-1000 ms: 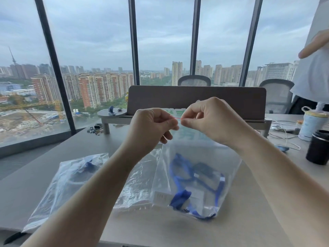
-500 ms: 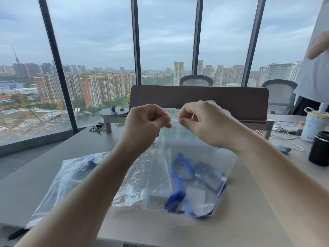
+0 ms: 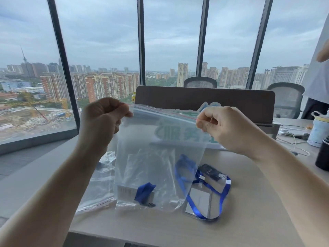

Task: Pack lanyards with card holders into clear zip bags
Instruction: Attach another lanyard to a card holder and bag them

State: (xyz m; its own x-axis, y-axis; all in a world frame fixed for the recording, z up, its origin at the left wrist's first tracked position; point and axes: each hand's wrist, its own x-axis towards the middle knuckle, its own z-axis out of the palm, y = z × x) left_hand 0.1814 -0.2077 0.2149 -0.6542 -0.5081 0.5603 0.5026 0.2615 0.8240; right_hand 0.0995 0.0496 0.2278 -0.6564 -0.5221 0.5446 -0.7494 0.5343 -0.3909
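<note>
I hold a clear zip bag upright over the table, its bottom edge resting on the surface. My left hand pinches the top left corner of its red-lined zip strip; my right hand pinches the top right corner. At the bag's bottom sit a bunched blue lanyard and a card holder. A second blue lanyard with a card holder lies on the table behind the bag and to its right.
More clear bags lie flat on the table at the left. A brown desk divider stands behind. A black cup, a white cup and cables are at the right. A person stands at the far right.
My hands, pinched together at the middle of the zip strip, have slid apart to its two corners. The bag has shifted left, uncovering the second lanyard.
</note>
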